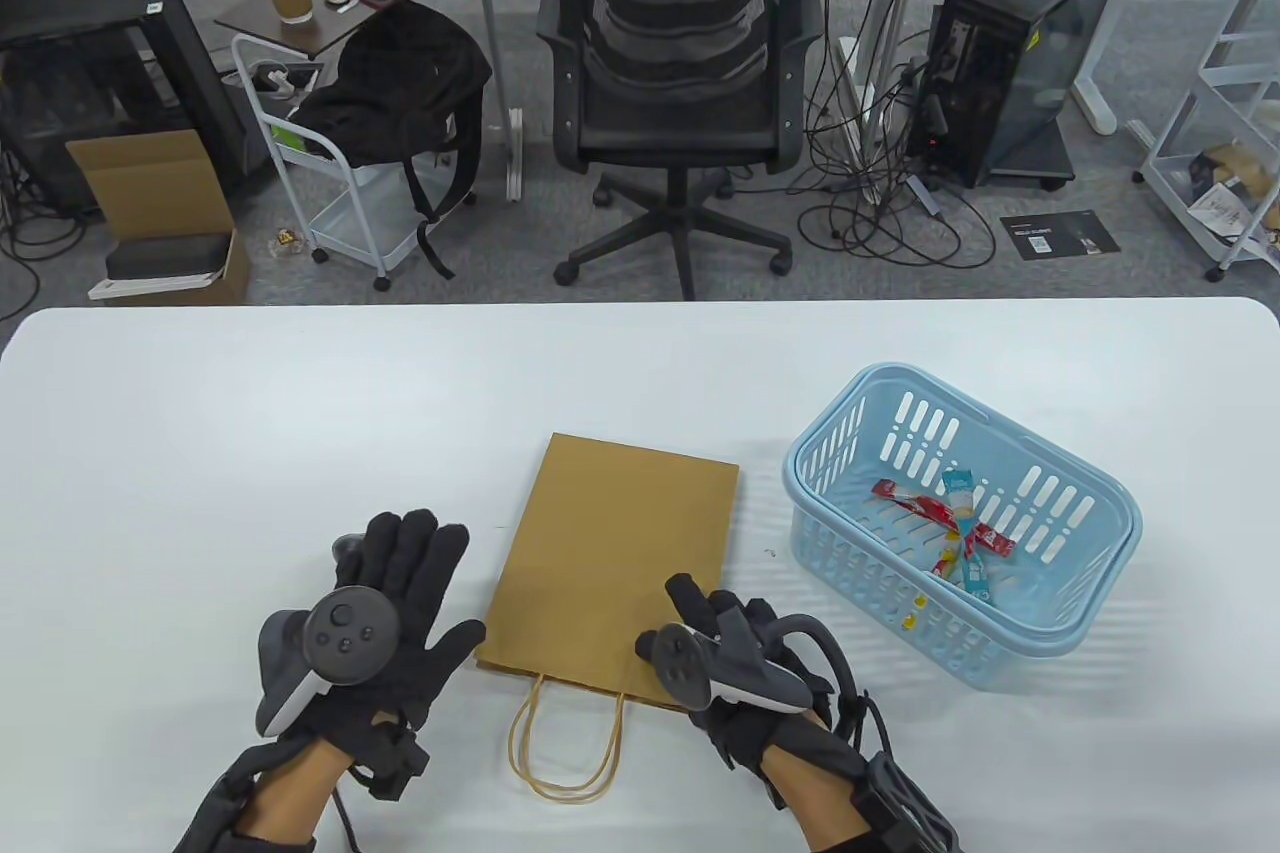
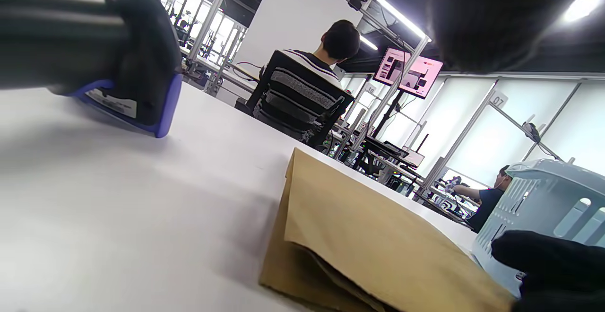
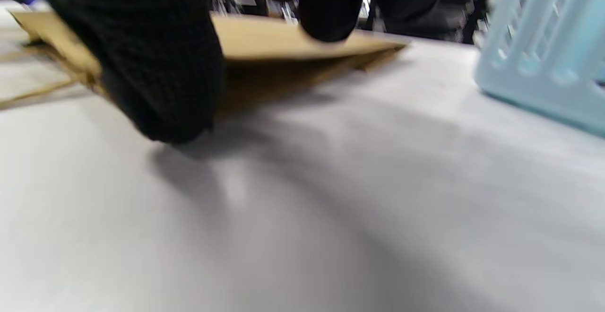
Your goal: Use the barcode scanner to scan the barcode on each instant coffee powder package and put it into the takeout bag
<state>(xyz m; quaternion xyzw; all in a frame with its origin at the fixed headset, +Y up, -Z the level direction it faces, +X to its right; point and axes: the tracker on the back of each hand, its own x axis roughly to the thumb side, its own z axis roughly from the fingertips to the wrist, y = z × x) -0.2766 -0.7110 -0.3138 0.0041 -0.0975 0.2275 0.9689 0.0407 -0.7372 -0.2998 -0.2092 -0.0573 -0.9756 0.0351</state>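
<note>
A flat brown paper takeout bag [image 1: 615,563] lies mid-table, its rope handles [image 1: 565,743] toward me. Several instant coffee sticks [image 1: 945,533] lie in the light blue basket [image 1: 830,433] to its right. My left hand [image 1: 415,553] lies left of the bag with straight fingers spread over the black, blue-trimmed barcode scanner [image 2: 118,66], which rests on the table; only a bit of it [image 1: 348,548] peeks out in the table view. My right hand [image 1: 690,608] sits on the bag's near right corner, a fingertip [image 3: 331,9] on top of the paper [image 3: 264,38] and the thumb [image 3: 160,75] down at its edge.
The basket [image 2: 543,198] stands close to the bag's right side. Beyond the table's far edge are an office chair [image 1: 680,63], a white cart [image 1: 330,183] with a black backpack, and a computer tower [image 1: 1020,63]. White tabletop [image 1: 300,413] stretches to the far left.
</note>
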